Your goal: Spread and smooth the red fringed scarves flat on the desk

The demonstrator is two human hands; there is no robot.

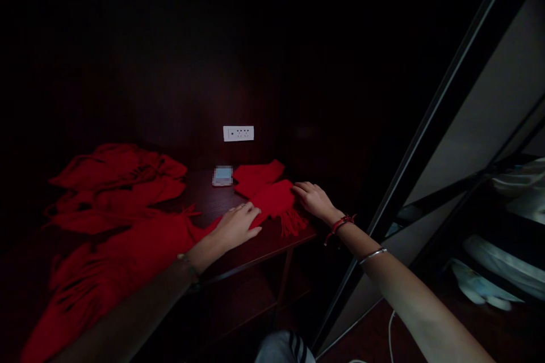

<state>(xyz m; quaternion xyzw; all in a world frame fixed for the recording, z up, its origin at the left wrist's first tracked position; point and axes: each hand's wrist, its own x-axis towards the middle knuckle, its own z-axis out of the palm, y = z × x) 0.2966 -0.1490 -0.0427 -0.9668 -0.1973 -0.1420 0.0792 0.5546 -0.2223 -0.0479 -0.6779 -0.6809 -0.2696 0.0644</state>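
Observation:
A red fringed scarf (272, 199) lies folded on the dark wooden shelf (208, 201), its tassels hanging toward the front edge. My left hand (238, 223) rests on the left part of this scarf, palm down, fingers stretched and thumb apart. At the scarf's right edge, the fingertips of my right hand (314, 201) touch the cloth; those fingers are extended and the thumb is hidden. Another spread of red fringed cloth (149, 244) runs beneath my left forearm. Behind it sits a heap of red scarves (123, 173).
A phone-like object (222, 176) with a blurred-out screen lies at the back of the shelf. Above it, a white power socket (238, 134) is set in the dark back panel. A tall framed door panel (451, 142) slants on the right. A white cable (390, 334) trails on the floor.

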